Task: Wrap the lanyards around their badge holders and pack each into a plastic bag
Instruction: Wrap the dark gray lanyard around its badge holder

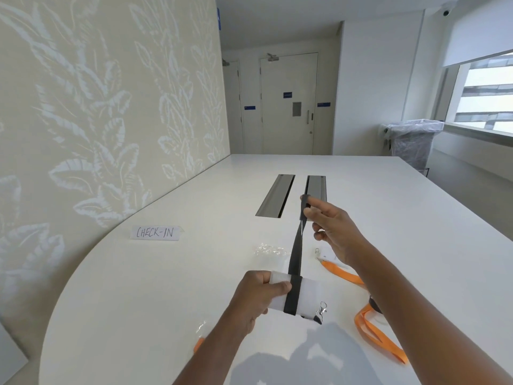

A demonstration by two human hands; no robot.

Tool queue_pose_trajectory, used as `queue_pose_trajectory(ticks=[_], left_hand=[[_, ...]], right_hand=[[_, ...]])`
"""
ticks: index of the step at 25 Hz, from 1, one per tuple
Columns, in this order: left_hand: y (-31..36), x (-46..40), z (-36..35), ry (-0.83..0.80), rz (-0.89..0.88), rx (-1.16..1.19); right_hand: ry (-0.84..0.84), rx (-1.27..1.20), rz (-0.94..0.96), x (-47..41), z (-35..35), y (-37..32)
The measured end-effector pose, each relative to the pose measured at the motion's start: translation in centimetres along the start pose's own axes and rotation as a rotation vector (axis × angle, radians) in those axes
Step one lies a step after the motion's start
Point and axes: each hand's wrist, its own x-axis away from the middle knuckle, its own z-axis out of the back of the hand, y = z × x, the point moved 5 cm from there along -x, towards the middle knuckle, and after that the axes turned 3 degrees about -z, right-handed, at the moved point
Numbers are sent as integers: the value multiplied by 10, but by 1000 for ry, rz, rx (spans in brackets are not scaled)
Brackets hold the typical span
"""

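Note:
My left hand (259, 297) grips the left end of a white badge holder (308, 295), held above the table. A black lanyard (295, 254) is wound around the holder's middle and runs up taut to my right hand (333, 232), which pinches its far end between thumb and fingers. The lanyard's metal clip (322, 308) hangs at the holder's lower right corner. An orange lanyard (372, 329) lies on the table under my right forearm, beside another white badge holder (327, 255). A crumpled clear plastic bag (268, 250) lies left of the black strap.
A paper label reading CHECK-IN (156, 232) lies on the white table (138, 301). Two metal cable slots (276, 195) are set in the table's middle. A second clear bag (201, 327) and an orange bit (198, 344) lie near my left forearm. A patterned wall stands left.

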Motion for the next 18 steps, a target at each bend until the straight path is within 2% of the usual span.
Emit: queue_pose_trajectory(ticks=[9,14,18], left_hand=[[-4,-26,27,207,-60,33],[9,-40,49,319,-83,184],[26,-46,52,254,-109,332]], right_hand=[[-34,-116,-13,65,-38,-26],[10,-160,-142,119,-54,20],[77,-160,-333,148,-65,76]])
